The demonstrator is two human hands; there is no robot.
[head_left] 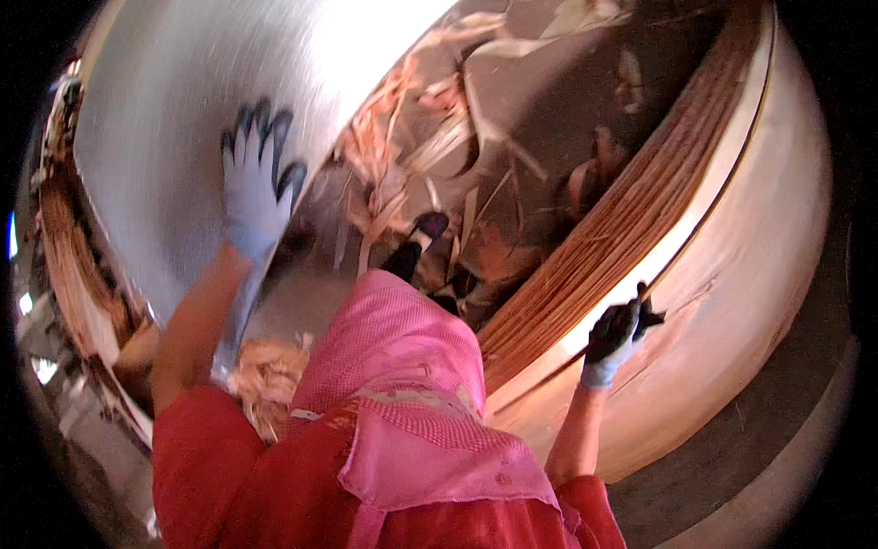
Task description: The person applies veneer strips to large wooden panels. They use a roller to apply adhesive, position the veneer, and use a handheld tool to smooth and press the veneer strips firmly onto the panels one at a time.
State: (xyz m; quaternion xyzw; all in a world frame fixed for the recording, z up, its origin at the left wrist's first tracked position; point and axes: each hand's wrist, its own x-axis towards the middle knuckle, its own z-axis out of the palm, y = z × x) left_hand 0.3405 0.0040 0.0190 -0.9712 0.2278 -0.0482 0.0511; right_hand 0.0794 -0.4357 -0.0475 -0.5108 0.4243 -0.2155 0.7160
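My left hand (256, 174), in a pale glove with dark fingertips, lies flat with fingers spread on a shiny metal tabletop (165, 110). Nothing is in it. On the right, my right hand (617, 334), gloved the same way, is closed around a long thin stick (700, 233). That stick runs slantwise across the pale top sheet of a thick stack of wood veneer (741, 302). The stack's layered brown edges (631, 197) face the gap between it and the table. Part of the stick is hidden under my fingers.
Torn veneer scraps (384, 146) litter the floor between table and stack, around my shoe (432, 224). More crumpled scraps (270, 375) lie by the table's near corner. Another pile of wood sheets (78, 265) stands beyond the table's left edge.
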